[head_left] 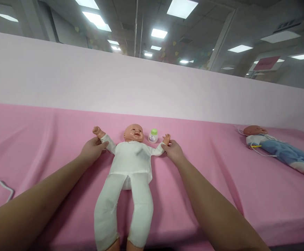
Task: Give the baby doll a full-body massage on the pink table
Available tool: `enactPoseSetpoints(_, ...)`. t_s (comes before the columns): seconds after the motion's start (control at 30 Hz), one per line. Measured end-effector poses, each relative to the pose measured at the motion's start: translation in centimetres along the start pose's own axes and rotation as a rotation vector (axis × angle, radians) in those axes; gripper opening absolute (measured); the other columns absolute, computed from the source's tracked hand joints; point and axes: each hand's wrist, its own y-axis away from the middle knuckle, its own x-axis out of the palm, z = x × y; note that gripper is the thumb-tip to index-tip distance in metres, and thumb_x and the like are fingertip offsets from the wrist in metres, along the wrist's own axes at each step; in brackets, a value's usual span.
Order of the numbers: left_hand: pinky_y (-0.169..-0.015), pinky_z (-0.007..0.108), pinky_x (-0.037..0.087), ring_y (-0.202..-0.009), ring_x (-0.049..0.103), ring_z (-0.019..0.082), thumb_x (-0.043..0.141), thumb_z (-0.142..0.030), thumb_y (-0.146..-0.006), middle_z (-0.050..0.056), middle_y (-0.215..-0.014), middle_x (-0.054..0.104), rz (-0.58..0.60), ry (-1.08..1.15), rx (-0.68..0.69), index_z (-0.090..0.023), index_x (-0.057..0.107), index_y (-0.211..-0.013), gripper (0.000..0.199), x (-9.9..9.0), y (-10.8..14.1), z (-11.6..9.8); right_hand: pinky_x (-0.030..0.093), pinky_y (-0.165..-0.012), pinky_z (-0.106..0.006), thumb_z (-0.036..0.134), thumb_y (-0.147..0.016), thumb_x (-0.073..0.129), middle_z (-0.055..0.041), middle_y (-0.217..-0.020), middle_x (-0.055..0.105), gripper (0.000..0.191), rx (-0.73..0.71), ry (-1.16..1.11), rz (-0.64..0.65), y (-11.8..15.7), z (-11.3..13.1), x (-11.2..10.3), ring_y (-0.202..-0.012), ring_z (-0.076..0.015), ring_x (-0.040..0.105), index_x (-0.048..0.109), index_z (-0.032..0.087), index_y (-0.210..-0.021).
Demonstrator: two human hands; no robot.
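A baby doll (132, 160) in a white top and white trousers lies on its back in front of me, its arms spread to the sides. My left hand (93, 149) is closed around the doll's forearm on the left, near the cuff. On the other side, my right hand (174, 150) pinches the doll's other wrist at the sleeve's end. Beside the doll's head stands a small clear bottle (153, 136) with a green cap. The doll's feet run out of view at the bottom edge.
A pink sheet (193, 167) covers the table. Another doll (277, 148) in blue and white lies at the far right, with a white cord and a yellow piece on it. A white cable (4, 184) lies at the left. A white wall (141, 87) stands behind.
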Motion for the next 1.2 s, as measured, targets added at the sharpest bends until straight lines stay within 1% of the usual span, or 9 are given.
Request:
enactPoseSetpoints(0.17,-0.09,0.045,0.056,-0.102,0.071,0.034,0.068,-0.044,-0.081,0.006,-0.113,0.077,-0.017,-0.336,0.205,-0.027,0.068,-0.109,0.032,1.1,2.3,-1.8,0.053,-0.065,-0.033,0.04,-0.078,0.072,-0.0046,-0.114,0.072,0.047,-0.167,0.059,-0.004,2.0,3.0,0.1,-0.074,-0.0191,0.066,0.059,0.027,-0.122)
enactPoseSetpoints(0.3,-0.104,0.044,0.052,-0.119,0.065,0.033,0.062,-0.043,-0.085,0.004,-0.13,0.071,0.104,-0.478,0.448,-0.032,0.069,-0.126,0.043,1.9,2.9,-2.0,0.05,-0.06,-0.032,0.035,-0.081,0.073,-0.0021,-0.105,0.073,0.037,-0.357,0.092,0.211,4.0,5.0,1.4,-0.063,-0.0154,0.06,0.065,0.028,-0.117)
enactPoseSetpoints(0.4,-0.112,0.046,0.046,-0.129,0.059,0.033,0.054,-0.04,-0.09,0.005,-0.139,0.066,0.198,-0.597,0.596,-0.032,0.07,-0.131,0.045,2.1,2.8,-1.5,0.053,-0.071,-0.035,0.029,-0.08,0.075,-0.0028,-0.103,0.073,0.031,-0.527,0.176,0.346,4.8,5.4,2.3,-0.08,-0.0203,0.065,0.073,0.03,-0.111)
enactPoseSetpoints(0.5,-0.113,0.048,0.044,-0.132,0.056,0.032,0.049,-0.035,-0.091,0.005,-0.142,0.063,0.208,-0.679,0.632,-0.034,0.068,-0.136,0.049,2.2,2.5,-1.0,0.055,-0.084,-0.039,0.019,-0.079,0.073,-0.0029,-0.11,0.072,0.036,-0.629,0.234,0.443,5.1,5.6,2.5,-0.098,-0.0243,0.067,0.076,0.033,-0.113)
enactPoseSetpoints(0.7,-0.113,0.044,0.045,-0.128,0.06,0.03,0.053,-0.031,-0.089,0.004,-0.136,0.066,0.206,-0.581,0.656,-0.034,0.072,-0.131,0.046,2.5,2.8,-1.2,0.054,-0.094,-0.042,0.015,-0.079,0.069,-0.0012,-0.116,0.073,0.045,-0.64,0.221,0.491,5.7,6.0,2.6,-0.107,-0.0259,0.068,0.076,0.035,-0.118)
enactPoseSetpoints(0.77,-0.109,0.042,0.049,-0.124,0.063,0.03,0.059,-0.033,-0.087,0.002,-0.131,0.07,0.199,-0.457,0.595,-0.034,0.074,-0.126,0.042,2.6,2.9,-1.5,0.054,-0.09,-0.04,0.019,-0.08,0.071,-0.0013,-0.114,0.074,0.04,-0.578,0.148,0.462,5.6,5.7,2.6,-0.102,-0.0251,0.068,0.076,0.033,-0.117)
enactPoseSetpoints(0.9,-0.09,0.041,0.06,-0.101,0.073,0.03,0.074,-0.041,-0.078,0.005,-0.109,0.077,0.093,-0.095,0.21,-0.026,0.074,-0.112,0.037,1.9,1.9,-0.9,0.053,-0.07,-0.034,0.031,-0.08,0.075,-0.0008,-0.093,0.072,0.031,-0.245,-0.082,0.336,4.2,4.5,2.3,-0.077,-0.0197,0.064,0.073,0.026,-0.111)
enactPoseSetpoints(1.0,-0.091,0.041,0.061,-0.1,0.074,0.029,0.077,-0.039,-0.078,0.008,-0.102,0.077,0.008,0.186,-0.021,-0.02,0.068,-0.101,0.031,0.8,0.1,0.3,0.048,-0.06,-0.03,0.036,-0.082,0.074,0.0005,-0.077,0.066,0.025,-0.009,-0.245,0.188,2.4,3.2,1.5,-0.063,-0.016,0.056,0.069,0.022,-0.102)
enactPoseSetpoints(1.2,-0.095,0.039,0.059,-0.102,0.071,0.026,0.067,-0.027,-0.086,0.011,-0.101,0.074,0.053,0.386,-0.214,-0.016,0.062,-0.106,0.024,-0.7,-1.7,0.7,0.051,-0.054,-0.028,0.027,-0.085,0.068,-0.0031,-0.072,0.059,0.013,0.46,-0.654,0.075,0.2,1.3,0.4,-0.059,-0.0156,0.055,0.067,0.02,-0.096)
